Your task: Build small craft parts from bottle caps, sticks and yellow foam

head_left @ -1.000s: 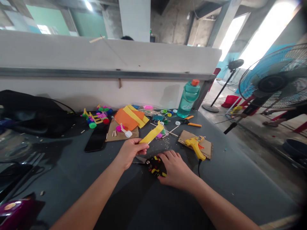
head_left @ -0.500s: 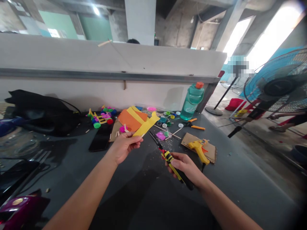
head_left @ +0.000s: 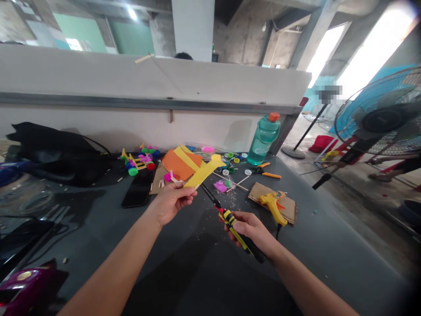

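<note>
My left hand (head_left: 176, 198) pinches one end of a yellow paper strip (head_left: 204, 172), whose far end widens and is raised over the table. Wrapped in my right hand (head_left: 248, 230) is a knife-like tool (head_left: 241, 235) with a yellow-and-black handle, a red part at its neck and a long, thin, dark blade. The blade points up and left, its tip close to the strip's underside; whether they touch I cannot tell. Behind the strip lie orange paper (head_left: 176, 164) and more yellow paper on a piece of cardboard (head_left: 155, 184).
A yellow glue gun (head_left: 274, 206) rests on cardboard (head_left: 291, 210) at right. Beyond are orange-handled pliers (head_left: 271, 174), a green bottle (head_left: 263, 140) and several bottle caps (head_left: 237, 160). A phone (head_left: 136, 193), a colourful small model (head_left: 140, 162) and a black bag (head_left: 59, 153) lie left.
The tool in my right hand has moved slightly left and up, bringing its tip nearer the paper. The strip's far end has shifted a little to the right.
</note>
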{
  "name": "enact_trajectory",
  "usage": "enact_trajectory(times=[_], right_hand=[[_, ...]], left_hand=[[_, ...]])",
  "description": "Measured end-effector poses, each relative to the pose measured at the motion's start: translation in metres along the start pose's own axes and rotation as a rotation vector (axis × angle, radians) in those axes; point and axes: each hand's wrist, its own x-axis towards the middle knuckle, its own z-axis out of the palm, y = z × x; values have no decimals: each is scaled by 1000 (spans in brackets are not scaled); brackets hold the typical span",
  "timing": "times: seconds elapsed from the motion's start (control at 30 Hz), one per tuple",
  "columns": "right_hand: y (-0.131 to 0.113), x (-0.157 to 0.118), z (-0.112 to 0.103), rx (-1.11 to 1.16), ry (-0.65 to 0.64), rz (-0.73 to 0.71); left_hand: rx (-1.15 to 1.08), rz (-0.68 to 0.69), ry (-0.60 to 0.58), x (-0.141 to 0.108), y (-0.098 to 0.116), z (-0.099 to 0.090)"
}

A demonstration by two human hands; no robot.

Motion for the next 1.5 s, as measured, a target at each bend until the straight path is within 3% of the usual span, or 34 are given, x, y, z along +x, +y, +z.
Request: enact_trajectory(times=[0.17,0.57,1.5], right_hand=[[-1,0,2,-10,7,2],[2,0,2,19,10,-13],[4,0,1,-54,2,-52]], left_hand=[[6,11,32,3,0,-2],[65,-11,-43,0,-4,3],[-40,-60,-66,0,-6,5]])
